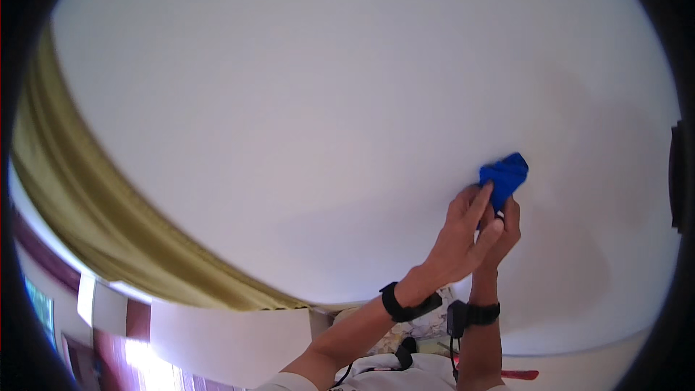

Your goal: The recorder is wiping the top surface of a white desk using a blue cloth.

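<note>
A crumpled blue cloth (pixel 505 172) is against a broad white surface (pixel 326 116) that looks like a wall. My left hand (pixel 461 240) comes in from the lower left, its fingertips gripping the cloth's lower part. Close beside it, partly behind, my right hand (pixel 504 235) holds the same cloth from below; some of its fingers are hidden. Both wrists wear black bands, and a small black box (pixel 456 317) sits by the right one.
A gold curtain (pixel 137 224) hangs along the left side. Something dark (pixel 677 177) stands at the right rim. Low down, a red item (pixel 521 374) lies near my right forearm, with a patterned surface (pixel 427 326) between my arms. Bright light shows at the lower left.
</note>
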The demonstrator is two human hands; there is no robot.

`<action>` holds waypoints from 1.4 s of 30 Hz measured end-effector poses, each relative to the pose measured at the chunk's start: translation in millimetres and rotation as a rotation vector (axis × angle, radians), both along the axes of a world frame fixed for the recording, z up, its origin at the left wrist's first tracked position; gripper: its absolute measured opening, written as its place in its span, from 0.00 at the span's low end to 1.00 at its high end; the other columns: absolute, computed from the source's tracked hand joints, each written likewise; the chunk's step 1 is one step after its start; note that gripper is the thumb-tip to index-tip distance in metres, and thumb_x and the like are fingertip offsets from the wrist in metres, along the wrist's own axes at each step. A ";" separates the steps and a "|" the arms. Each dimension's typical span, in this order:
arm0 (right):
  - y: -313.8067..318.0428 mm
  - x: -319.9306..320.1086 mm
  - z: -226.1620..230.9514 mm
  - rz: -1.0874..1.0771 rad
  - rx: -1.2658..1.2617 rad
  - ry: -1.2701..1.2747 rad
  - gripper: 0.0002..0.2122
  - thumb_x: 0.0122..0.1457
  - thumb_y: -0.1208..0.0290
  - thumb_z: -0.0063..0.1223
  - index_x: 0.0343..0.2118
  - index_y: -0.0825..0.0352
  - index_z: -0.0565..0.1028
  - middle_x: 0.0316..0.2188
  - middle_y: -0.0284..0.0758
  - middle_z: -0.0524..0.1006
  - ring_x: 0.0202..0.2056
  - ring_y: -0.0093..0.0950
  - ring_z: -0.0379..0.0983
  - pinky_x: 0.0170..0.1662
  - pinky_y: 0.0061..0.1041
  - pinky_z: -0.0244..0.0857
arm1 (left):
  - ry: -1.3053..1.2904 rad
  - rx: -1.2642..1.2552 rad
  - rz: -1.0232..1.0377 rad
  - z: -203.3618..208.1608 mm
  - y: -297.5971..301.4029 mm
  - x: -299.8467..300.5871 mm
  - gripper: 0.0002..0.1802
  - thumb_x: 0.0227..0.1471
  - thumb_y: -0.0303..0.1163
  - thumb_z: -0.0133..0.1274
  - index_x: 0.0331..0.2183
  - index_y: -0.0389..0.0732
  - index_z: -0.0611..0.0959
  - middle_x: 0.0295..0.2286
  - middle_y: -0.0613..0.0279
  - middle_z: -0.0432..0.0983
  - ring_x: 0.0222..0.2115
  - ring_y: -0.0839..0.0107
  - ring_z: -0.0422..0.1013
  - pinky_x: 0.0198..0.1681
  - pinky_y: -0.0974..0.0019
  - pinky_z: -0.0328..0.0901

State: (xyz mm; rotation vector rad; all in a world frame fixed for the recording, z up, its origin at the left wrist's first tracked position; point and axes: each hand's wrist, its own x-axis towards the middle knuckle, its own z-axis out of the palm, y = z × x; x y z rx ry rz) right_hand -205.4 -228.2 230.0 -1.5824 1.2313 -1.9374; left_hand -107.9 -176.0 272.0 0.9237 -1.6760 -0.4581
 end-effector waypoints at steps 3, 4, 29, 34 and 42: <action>14.9 6.8 12.5 0.050 -0.021 0.066 0.15 0.60 0.71 0.62 0.49 0.66 0.77 0.39 0.31 0.76 0.38 0.25 0.74 0.34 0.21 0.69 | -0.049 -0.043 0.159 19.1 28.3 1.5 0.35 0.66 0.40 0.49 0.65 0.29 0.61 0.59 0.35 0.58 0.59 0.43 0.59 0.62 0.51 0.57; 21.2 12.2 15.7 0.093 -0.035 0.063 0.15 0.59 0.71 0.63 0.49 0.65 0.77 0.39 0.31 0.76 0.38 0.25 0.74 0.34 0.21 0.69 | -0.072 -0.067 0.220 24.0 39.5 4.7 0.36 0.65 0.40 0.50 0.65 0.29 0.61 0.59 0.35 0.57 0.59 0.43 0.59 0.62 0.50 0.58; 123.0 184.2 91.6 0.749 -0.504 0.215 0.26 0.48 0.71 0.69 0.53 0.62 0.78 0.34 0.36 0.75 0.31 0.33 0.75 0.30 0.30 0.72 | 0.395 -0.231 1.056 40.6 154.6 111.0 0.33 0.67 0.42 0.43 0.65 0.30 0.64 0.56 0.48 0.67 0.57 0.59 0.65 0.60 0.57 0.60; 90.9 144.3 89.8 0.570 -0.527 0.158 0.28 0.44 0.71 0.71 0.52 0.61 0.80 0.36 0.36 0.76 0.31 0.32 0.77 0.30 0.28 0.73 | 0.265 -0.168 0.879 43.3 130.2 87.9 0.38 0.67 0.51 0.44 0.66 0.32 0.62 0.56 0.49 0.63 0.55 0.60 0.64 0.55 0.57 0.63; 42.9 79.8 96.8 0.162 -0.442 0.129 0.27 0.43 0.75 0.68 0.52 0.63 0.80 0.38 0.39 0.77 0.34 0.35 0.77 0.33 0.30 0.73 | 0.110 -0.128 0.377 67.8 81.1 57.6 0.39 0.66 0.49 0.49 0.65 0.29 0.61 0.57 0.40 0.60 0.54 0.55 0.62 0.56 0.55 0.60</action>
